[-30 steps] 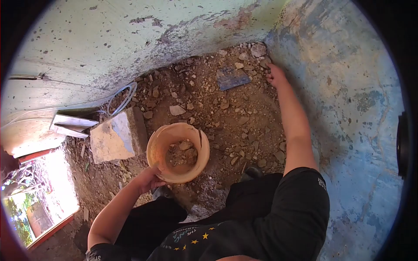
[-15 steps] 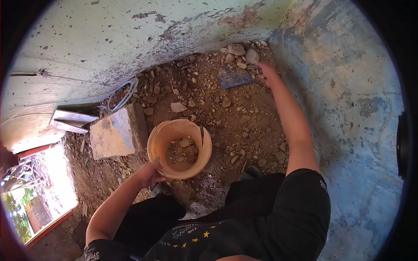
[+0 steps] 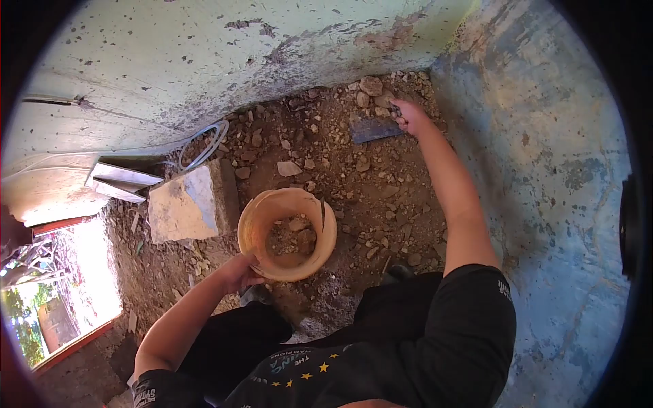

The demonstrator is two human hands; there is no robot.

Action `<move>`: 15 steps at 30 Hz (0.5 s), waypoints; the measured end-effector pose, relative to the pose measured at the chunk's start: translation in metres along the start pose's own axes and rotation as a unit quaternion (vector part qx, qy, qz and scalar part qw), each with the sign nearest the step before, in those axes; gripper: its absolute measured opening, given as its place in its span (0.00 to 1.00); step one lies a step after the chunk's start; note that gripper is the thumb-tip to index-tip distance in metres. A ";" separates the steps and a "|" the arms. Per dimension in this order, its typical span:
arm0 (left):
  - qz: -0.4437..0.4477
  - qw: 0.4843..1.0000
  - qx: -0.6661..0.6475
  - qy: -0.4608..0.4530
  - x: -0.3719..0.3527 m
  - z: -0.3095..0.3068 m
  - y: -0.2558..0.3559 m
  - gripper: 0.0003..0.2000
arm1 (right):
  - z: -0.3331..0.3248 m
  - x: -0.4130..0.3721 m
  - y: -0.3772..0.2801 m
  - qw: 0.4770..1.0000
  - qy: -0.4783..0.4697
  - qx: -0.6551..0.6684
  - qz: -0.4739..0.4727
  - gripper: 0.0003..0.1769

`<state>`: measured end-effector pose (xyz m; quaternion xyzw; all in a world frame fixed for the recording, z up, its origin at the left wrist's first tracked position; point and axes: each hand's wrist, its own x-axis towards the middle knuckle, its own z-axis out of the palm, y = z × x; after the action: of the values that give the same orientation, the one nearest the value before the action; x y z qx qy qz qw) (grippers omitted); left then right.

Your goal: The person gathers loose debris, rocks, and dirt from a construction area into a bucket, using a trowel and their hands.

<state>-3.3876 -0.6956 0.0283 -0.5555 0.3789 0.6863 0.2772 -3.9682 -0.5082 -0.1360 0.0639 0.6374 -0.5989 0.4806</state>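
Note:
An orange-tan plastic bucket [image 3: 247, 231] with a split in its rim stands on the rubble floor, with stones and dirt [image 3: 292, 241] inside. My left hand [image 3: 239, 273] is closed on its near left rim. Farther off, near the wall corner, my right hand [image 3: 409, 117] reaches down with curled fingers. It is at the right end of a flat, dark blue-grey plate [image 3: 373, 131], close to a pale stone [image 3: 383, 99]. I cannot tell what those fingers hold. Another rounded stone [image 3: 371, 86] lies just beyond.
A large broken masonry block [image 3: 180, 212] sits left of the bucket. Behind it are a coiled pale hose [image 3: 207, 146] and a bent metal piece [image 3: 126, 179]. A green wall [image 3: 183, 75] and a blue wall [image 3: 544, 204] meet near my right hand. Loose rubble [image 3: 388, 183] covers the floor.
My right hand has moved slightly left, its fingers now curled at the plate's end beside the stone. The left hand stays on the bucket. The whole view has shifted a little.

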 end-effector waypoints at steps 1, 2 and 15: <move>0.004 1.000 -0.001 -0.014 0.001 -0.002 -0.002 0.19 | 0.005 -0.002 0.000 1.000 0.022 0.000 0.000 0.16; 0.002 1.000 -0.001 -0.012 0.000 -0.006 -0.004 0.19 | 0.010 -0.005 0.004 0.999 0.045 0.001 0.001 0.15; 0.002 1.000 -0.010 -0.012 0.001 -0.008 -0.008 0.19 | 0.047 -0.111 -0.022 0.958 -0.204 -0.172 -0.107 0.23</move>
<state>-3.3770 -0.6976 0.0251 -0.5490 0.3699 0.6973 0.2749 -3.8989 -0.4983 -0.0354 -0.2118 0.6219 -0.5283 0.5378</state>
